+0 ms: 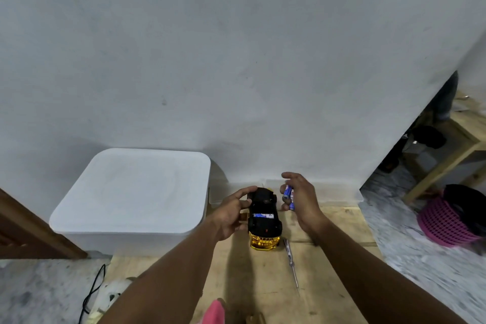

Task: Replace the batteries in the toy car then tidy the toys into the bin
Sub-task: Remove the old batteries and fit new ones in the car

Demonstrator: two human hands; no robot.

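Note:
The toy car lies upside down on the wooden board, black underside up, gold body showing at its near end. A blue battery sits in its open compartment. My left hand grips the car's far left side. Just right of the car, my right hand holds blue batteries between thumb and fingers. The white bin stands to the left with its lid on.
A screwdriver lies on the wooden board right of the car. A pink basket and a wooden table frame are at the right. A black cable runs at lower left. The wall is close behind.

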